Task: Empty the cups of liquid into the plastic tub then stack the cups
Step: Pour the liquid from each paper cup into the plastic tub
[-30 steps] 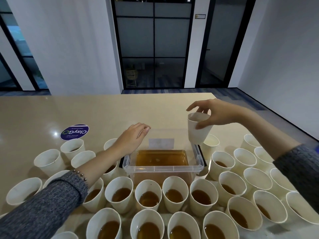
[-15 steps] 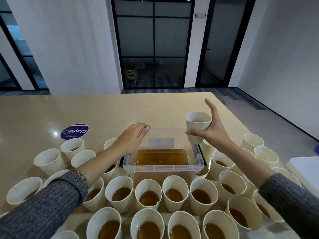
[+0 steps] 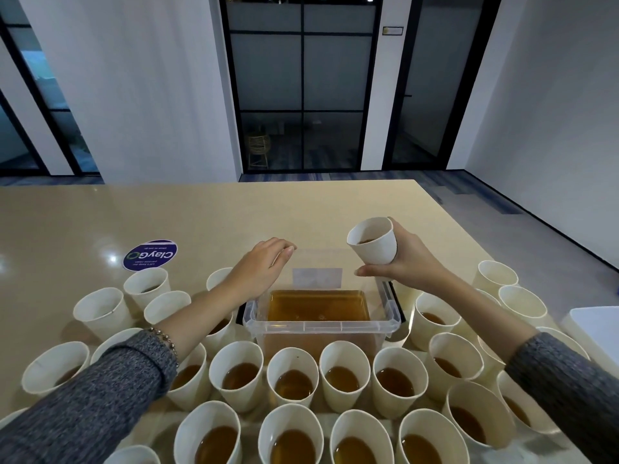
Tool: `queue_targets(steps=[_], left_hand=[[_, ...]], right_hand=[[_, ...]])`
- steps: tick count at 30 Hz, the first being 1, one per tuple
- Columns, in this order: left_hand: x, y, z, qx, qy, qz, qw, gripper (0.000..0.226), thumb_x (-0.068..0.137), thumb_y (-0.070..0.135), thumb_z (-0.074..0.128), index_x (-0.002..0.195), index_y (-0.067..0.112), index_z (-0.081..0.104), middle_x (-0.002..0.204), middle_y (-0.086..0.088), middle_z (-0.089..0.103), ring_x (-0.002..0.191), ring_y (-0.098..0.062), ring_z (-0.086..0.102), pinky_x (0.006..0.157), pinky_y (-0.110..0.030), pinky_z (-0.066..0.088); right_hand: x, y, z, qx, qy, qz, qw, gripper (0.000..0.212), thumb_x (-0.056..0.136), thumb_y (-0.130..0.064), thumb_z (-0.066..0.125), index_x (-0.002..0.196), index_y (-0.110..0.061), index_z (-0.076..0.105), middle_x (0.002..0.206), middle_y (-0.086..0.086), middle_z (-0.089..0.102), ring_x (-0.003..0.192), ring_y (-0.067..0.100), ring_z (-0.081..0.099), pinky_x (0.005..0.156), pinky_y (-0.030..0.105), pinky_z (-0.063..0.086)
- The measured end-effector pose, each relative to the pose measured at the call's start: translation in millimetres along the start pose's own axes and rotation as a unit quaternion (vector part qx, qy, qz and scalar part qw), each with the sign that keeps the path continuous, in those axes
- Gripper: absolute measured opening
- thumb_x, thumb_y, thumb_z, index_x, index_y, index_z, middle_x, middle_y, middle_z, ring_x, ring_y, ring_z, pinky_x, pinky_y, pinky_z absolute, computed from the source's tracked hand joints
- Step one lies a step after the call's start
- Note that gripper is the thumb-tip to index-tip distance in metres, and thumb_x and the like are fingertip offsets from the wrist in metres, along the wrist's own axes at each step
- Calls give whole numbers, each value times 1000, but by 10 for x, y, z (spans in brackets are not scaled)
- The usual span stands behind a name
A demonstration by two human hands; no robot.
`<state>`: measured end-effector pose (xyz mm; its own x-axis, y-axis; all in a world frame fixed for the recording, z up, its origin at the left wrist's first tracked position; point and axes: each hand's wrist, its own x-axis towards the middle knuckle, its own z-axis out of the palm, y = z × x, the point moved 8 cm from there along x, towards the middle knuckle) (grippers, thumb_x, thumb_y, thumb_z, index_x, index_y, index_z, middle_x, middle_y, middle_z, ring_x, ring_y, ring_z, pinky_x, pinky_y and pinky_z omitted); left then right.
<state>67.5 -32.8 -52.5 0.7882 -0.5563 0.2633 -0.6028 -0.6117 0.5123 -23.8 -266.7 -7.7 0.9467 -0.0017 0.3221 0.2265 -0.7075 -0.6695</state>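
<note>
A clear plastic tub holding brown liquid stands in the middle of the table. My right hand grips a white paper cup above the tub's far right corner; the cup leans left toward the tub and a little brown liquid shows inside it. My left hand rests on the tub's far left rim with fingers loosely curled. Several white cups with brown liquid crowd the table in front of the tub and on both sides of it.
A round purple sticker lies on the beige table at the left. Cups stand at the right near the table edge, beside a white object. Past the tub the tabletop runs to a glass door.
My right hand has turned its wrist, now gripping the cup from the right side, and has tipped the cup leftward toward the tub. My left hand has stayed on the tub rim.
</note>
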Motion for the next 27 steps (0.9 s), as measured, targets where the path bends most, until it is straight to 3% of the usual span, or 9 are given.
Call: queue_targets(steps=[6, 12, 16, 23, 27], left_hand=[[-1, 4, -3, 0, 2, 1, 1000, 43, 103, 39, 31, 129, 17, 57, 129, 3, 58, 120, -12, 51, 101, -27, 40], [-13, -7, 1, 0, 1, -3, 1000, 45, 102, 42, 30, 130, 18, 57, 130, 4, 57, 121, -12, 50, 103, -31, 43], [-7, -9, -1, 2, 3, -2, 1000, 44, 103, 40, 31, 130, 17, 57, 130, 4, 57, 121, -12, 50, 103, -31, 42], [-18, 0, -1, 4, 5, -6, 1000, 43, 103, 41, 31, 130, 18, 56, 130, 4, 57, 121, -12, 50, 103, -30, 43], [-13, 15, -6, 4, 3, -6, 1000, 44, 102, 41, 31, 130, 17, 56, 131, 3, 57, 121, -13, 51, 103, -29, 42]], right_hand=[[60, -127, -69, -118, -39, -36, 992, 70, 64, -47, 86, 120, -29, 49, 109, -11, 57, 96, 13, 57, 76, 18, 49], [65, -145, -72, -203, -74, -50, 975, 70, 63, -48, 86, 121, -31, 51, 113, -9, 62, 97, 14, 57, 85, 37, 56], [50, -228, -98, -270, -76, -64, 958, 72, 64, -48, 85, 126, -30, 51, 116, -6, 63, 98, 15, 57, 86, 38, 54], [56, -325, -82, -388, -83, -109, 912, 81, 68, -56, 79, 134, -32, 40, 124, -7, 62, 107, 18, 59, 100, 41, 44], [49, -382, -58, -451, -71, -158, 876, 79, 67, -56, 79, 132, -31, 41, 122, -6, 62, 107, 20, 60, 98, 42, 42]])
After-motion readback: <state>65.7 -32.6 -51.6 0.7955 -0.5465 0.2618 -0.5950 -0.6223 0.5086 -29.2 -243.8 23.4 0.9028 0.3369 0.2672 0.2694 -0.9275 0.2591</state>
